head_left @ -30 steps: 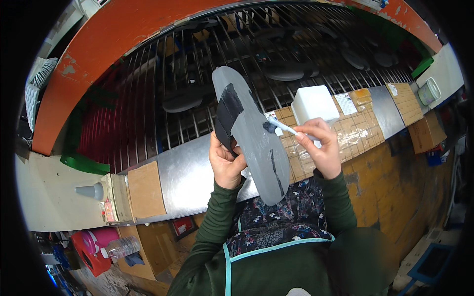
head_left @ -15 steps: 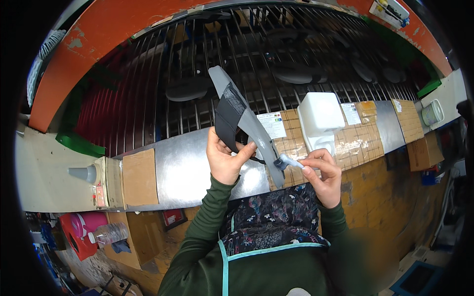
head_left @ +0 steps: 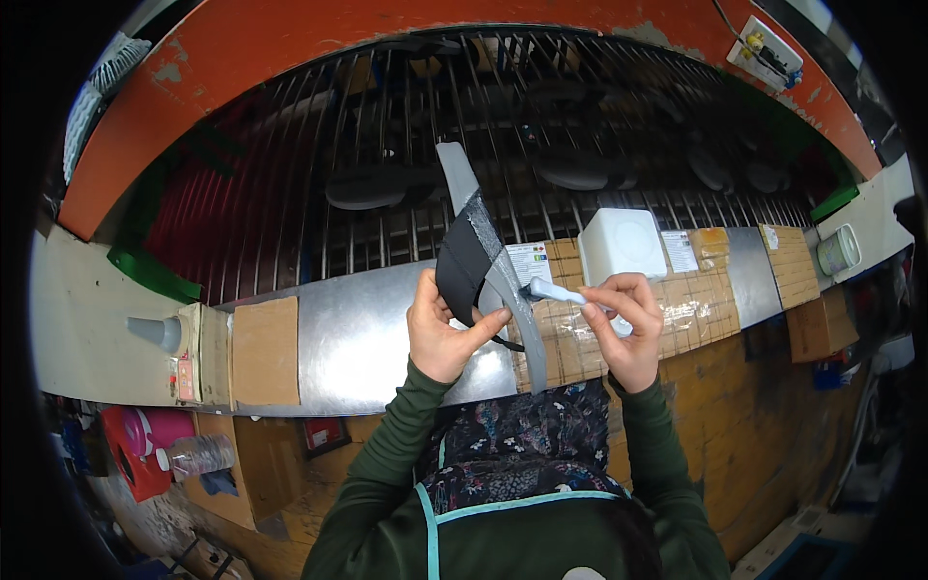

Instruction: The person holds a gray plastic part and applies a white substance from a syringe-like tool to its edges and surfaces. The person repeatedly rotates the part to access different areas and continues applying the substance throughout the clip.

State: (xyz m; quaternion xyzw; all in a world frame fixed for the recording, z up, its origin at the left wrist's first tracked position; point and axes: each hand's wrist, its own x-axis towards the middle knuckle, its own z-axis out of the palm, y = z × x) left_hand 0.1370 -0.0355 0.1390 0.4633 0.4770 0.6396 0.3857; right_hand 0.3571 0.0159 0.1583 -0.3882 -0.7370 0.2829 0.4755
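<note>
My left hand (head_left: 443, 329) grips a sandal with a grey sole (head_left: 520, 319) and a black upper (head_left: 462, 266), thumb on the sole and fingers behind the upper. The sandal stands on edge, its far end over the metal rods. A wet-looking sheen shows on the band beside the upper. My right hand (head_left: 630, 329) pinches the pale handle of a small brush (head_left: 559, 292), whose dark bristles touch the sole near its middle. A thin black strap dangles by my left thumb. Just past my right hand stands a white plastic container (head_left: 623, 242).
A rack of metal rods (head_left: 387, 242) with several grey soles (head_left: 585, 172) spans the far side, under an orange frame (head_left: 319, 43). The near ledge bears cardboard (head_left: 266, 350) and bare metal (head_left: 348, 338). A grey cup (head_left: 159, 333) lies left; a pale tub (head_left: 838, 249) stands right.
The brush has moved up along the sole, away from its near end. The sandal has swung more upright and shifted slightly. My view has shifted a little too.
</note>
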